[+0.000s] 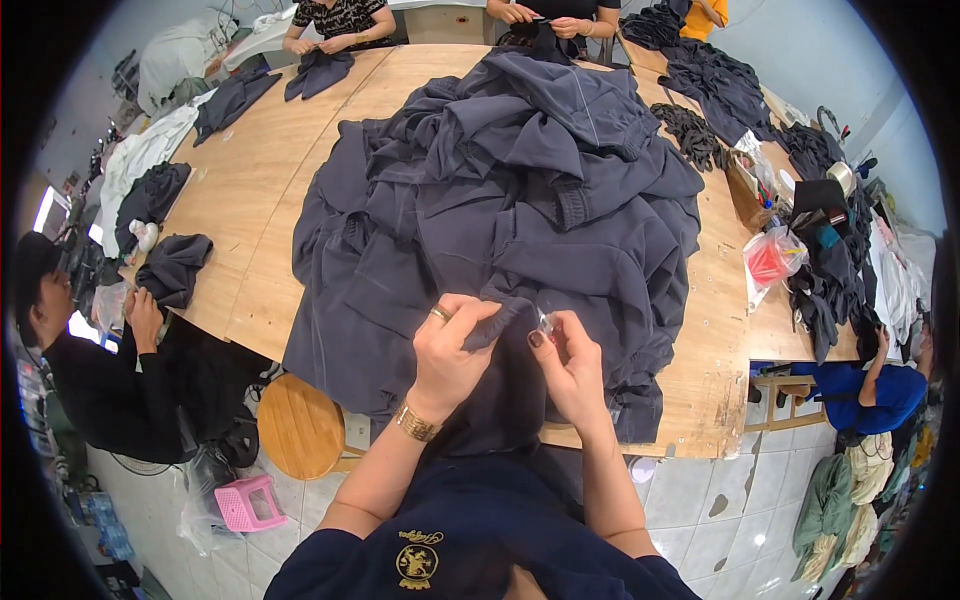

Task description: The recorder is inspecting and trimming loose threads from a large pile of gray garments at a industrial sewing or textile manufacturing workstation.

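1. Her left hand (455, 345) bunches a fold of dark grey garment (500, 320) at the bench's (700, 370) near edge.
2. Her right hand (565, 360) pinches a small clear piece (545, 322); keeping the fabric taut should help.
3. Beyond rises the garment pile (520, 170).

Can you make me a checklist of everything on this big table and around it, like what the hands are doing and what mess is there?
Surface: wooden table, pale boards, near edge chipped.
Job's things: big heap of dark grey garments; one fold pulled toward the person.
Hands: left hand, with ring and gold bracelet, pinches the grey fabric; right hand holds a small clear item against it, too small to tell what.
Clutter: smaller grey garment piles, white cloth, red-filled plastic bag, tape roll.
Cables: nothing seen clearly.
Surroundings: other people working at the table edges; round wooden stool, pink plastic stool, tiled floor.
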